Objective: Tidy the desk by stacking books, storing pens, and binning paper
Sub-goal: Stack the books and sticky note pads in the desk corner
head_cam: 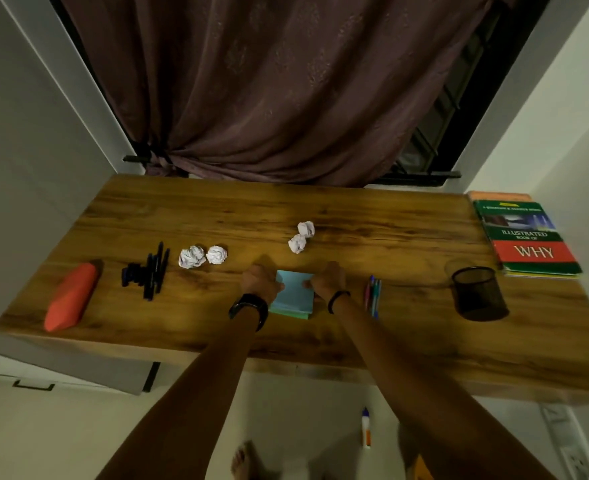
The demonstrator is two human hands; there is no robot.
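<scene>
Pencil case (pixel 71 296): orange, lies flat far to the left of L hand, by the desk's left end.
Dark pens (pixel 149 271): loose pile btwn pencil case and L hand, well apart from both.
Left paper balls (pixel 191 257): two crumpled white balls side by side, left of L hand and a bit beyond it.
L hand (pixel 260 280): fingers curled onto left edge of blue pad, gripping it; dark watch (pixel 249 310) on wrist.
Blue pad (pixel 294 294): flat on desk (pixel 320 202) btwn the two hands, held on both sides; green layer shows at its near edge.
Far paper balls (pixel 301 237): two more crumpled balls, touching, beyond the hands.
R hand (pixel 327 280): fingers curled on pad's right edge, pinching it; thin dark band (pixel 338 301) on wrist.
Coloured pens (pixel 373 296): few pens laid together just right of R wrist.
Pen cup (pixel 478 292): black mesh, upright, well right of R hand.
Book stack (pixel 528 237): far right of R hand, at desk's right end; top cover reads "Illustrated Book of WHY".
Glue bottle (pixel 366 427): on floor below desk, btwn the forearms.
</scene>
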